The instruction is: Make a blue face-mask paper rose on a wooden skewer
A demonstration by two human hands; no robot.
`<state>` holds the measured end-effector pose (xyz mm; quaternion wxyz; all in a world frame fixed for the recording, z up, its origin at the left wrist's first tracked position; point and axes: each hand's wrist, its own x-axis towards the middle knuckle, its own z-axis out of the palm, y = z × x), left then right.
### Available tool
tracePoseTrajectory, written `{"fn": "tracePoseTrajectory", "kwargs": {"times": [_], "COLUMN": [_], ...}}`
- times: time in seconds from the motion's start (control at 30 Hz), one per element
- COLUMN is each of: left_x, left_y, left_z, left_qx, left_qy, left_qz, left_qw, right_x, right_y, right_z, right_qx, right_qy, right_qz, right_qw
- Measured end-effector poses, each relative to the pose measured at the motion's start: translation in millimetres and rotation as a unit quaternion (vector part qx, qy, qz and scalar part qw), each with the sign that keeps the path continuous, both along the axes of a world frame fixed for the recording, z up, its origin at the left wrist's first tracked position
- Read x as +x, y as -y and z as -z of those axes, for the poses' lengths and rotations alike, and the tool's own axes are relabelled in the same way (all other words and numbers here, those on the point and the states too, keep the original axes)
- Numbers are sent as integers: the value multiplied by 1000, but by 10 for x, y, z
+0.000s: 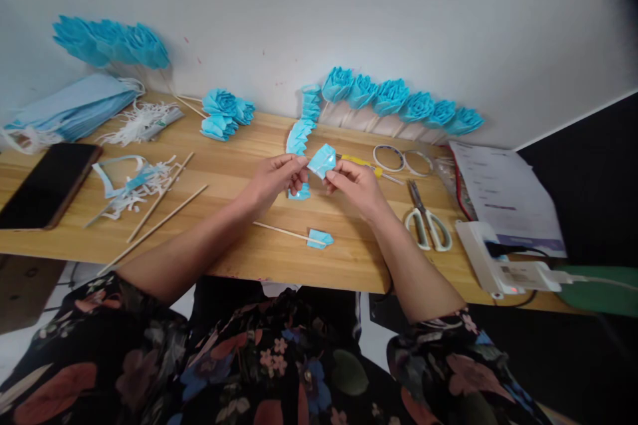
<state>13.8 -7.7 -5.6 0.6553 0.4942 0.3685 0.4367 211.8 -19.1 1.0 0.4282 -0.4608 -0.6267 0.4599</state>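
Observation:
My left hand point(276, 176) and my right hand point(353, 184) meet over the middle of the wooden table point(234, 259), both pinching a small folded light-blue piece point(321, 160). A second blue folded bit point(300, 193) shows just below my left fingers. A thin wooden stick with a blue tip point(319, 238) lies on the table in front of my hands. A chain of folded blue pieces point(302, 126) runs back toward the wall.
Blue paper flowers point(399, 98) line the wall; more flowers point(225, 113) lie left of centre. White-handled scissors point(427, 220), tape rolls point(389, 158), papers point(503, 192) and a white power strip point(503, 265) are at right. A phone point(47, 182), face masks point(70, 106), sticks point(162, 202) and scraps point(132, 179) are at left.

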Motion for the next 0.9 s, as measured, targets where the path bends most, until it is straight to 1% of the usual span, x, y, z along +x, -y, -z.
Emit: {"fn": "tracePoseTrajectory", "kwargs": {"times": [0.27, 0.37, 0.47, 0.53, 0.57, 0.67, 0.73, 0.83, 0.9], "left_x": [-21, -4, 14, 21, 23, 26, 28, 34, 41], "left_y": [10, 22, 38, 46, 48, 50, 52, 65, 80], "left_z": [14, -19, -51, -62, -64, -59, -48, -29, -17], "left_qx": [35, 38, 42, 46, 48, 62, 81, 119, 134], "left_qy": [-64, -71, -77, -86, -92, -112, -127, -142, -146], "left_qz": [34, 28, 22, 8, -3, -44, -65, -75, -75], "left_qw": [997, 996, 996, 995, 995, 991, 986, 980, 977], "right_x": [1, 0, 6, 7, 7, -6, -24, -64, -92], "right_y": [11, 11, 5, 2, 5, 35, 72, 129, 150], "right_z": [-20, -15, 9, 29, 37, 45, 39, 26, 25], "right_qx": [7, 7, 12, 21, 31, 100, 175, 286, 335], "right_qy": [9, 17, 47, 59, 59, 73, 124, 221, 271], "right_qz": [-12, -18, -27, -21, -7, 69, 106, 107, 100], "right_qw": [1000, 1000, 998, 998, 998, 990, 971, 926, 897]}}
